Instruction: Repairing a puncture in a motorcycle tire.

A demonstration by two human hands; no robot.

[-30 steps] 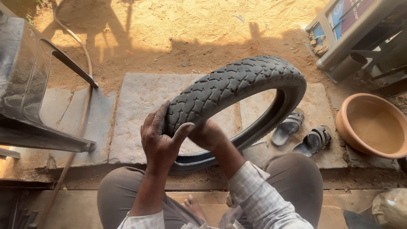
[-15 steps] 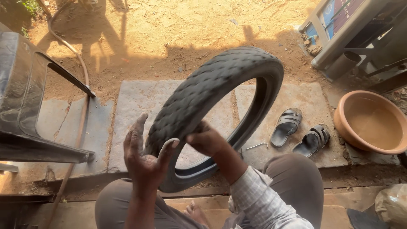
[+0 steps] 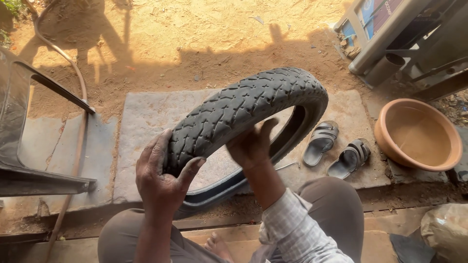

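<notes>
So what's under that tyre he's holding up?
Through the tyre ring you see grey stone slabs and a thin bent metal rod. The left hand and right hand grip the tread. The ground right beneath the lower rim is covered.

Black treaded tyre point(image 3: 243, 112), dusty, held upright, tilted, above stone slab point(image 3: 146, 122).
</notes>
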